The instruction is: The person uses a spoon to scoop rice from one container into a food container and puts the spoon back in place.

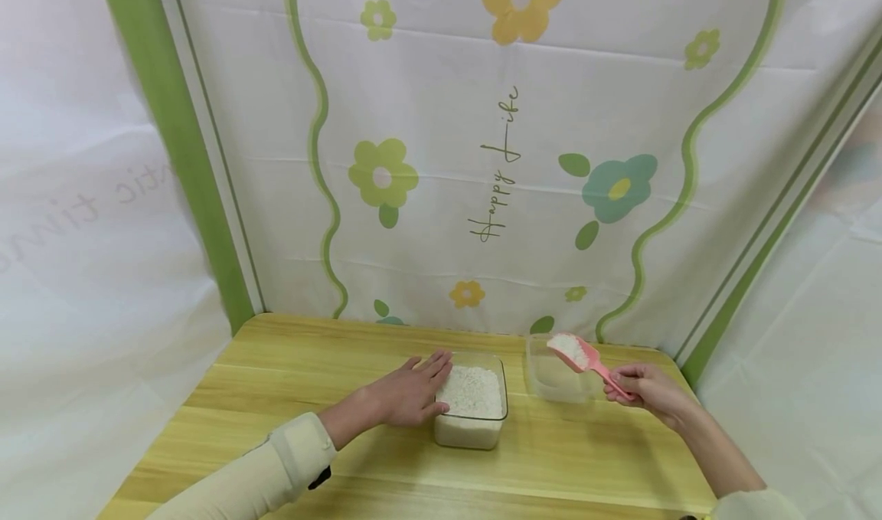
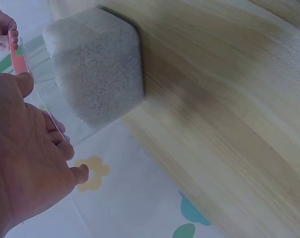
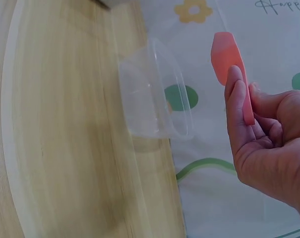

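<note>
— Holding a loaded pink plastic scoop (image 1: pixel 577 354) pinched in the right hand (image 1: pixel 648 388), over the clear empty plastic tub (image 1: pixel 554 374).

— Barely begun, I'd judge: the left hand (image 1: pixel 409 394), fingers flat, steadies the full square glass container of rice (image 1: pixel 472 407).

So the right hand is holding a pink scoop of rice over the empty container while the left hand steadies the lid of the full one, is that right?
Not quite: the full container has no lid. The head view shows it open, rice bare to the top, with the left hand flat against its side. The rest stands: the right hand holds the pink scoop of rice over the empty container.
</note>
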The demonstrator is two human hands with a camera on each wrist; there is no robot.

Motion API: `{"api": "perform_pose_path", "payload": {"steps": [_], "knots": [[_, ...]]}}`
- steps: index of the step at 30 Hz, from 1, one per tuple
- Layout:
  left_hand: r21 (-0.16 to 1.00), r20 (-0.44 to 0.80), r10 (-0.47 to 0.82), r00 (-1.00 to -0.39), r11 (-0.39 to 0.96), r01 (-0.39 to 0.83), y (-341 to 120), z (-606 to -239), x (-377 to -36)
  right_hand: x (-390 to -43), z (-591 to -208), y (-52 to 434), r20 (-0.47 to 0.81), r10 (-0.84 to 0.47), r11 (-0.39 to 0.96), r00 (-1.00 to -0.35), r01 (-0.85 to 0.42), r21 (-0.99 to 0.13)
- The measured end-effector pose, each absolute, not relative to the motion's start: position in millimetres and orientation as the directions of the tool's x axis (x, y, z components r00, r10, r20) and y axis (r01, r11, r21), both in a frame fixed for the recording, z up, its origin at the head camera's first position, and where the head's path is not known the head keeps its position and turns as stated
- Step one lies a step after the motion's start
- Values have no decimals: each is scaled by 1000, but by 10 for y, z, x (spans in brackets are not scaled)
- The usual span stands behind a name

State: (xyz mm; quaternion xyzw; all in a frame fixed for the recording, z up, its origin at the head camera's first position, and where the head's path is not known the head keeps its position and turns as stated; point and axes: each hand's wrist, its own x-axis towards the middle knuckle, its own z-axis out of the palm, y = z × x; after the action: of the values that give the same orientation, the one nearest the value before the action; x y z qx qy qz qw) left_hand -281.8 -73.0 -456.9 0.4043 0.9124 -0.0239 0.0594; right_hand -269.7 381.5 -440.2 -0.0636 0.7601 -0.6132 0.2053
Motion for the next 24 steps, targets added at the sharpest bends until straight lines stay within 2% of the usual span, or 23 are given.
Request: {"api": "perform_pose_path", "payload": {"steps": [6,17,24], "knots": [[3,-126,732,-670,675,738,-730,-4557,-2809,-2758,-4541,3875,-220,-301,298,-928,127,-946],[-8,-129,731,-670,675,738,-732,-4533,-2806,-2819,-4648,3832,-174,-81,533,-981,105,-840],[1,-133,728,-673,679,734,-728,-4530,-2803,-2837,-4673,3745,-145,-21,542,-989,111,-833]]}}
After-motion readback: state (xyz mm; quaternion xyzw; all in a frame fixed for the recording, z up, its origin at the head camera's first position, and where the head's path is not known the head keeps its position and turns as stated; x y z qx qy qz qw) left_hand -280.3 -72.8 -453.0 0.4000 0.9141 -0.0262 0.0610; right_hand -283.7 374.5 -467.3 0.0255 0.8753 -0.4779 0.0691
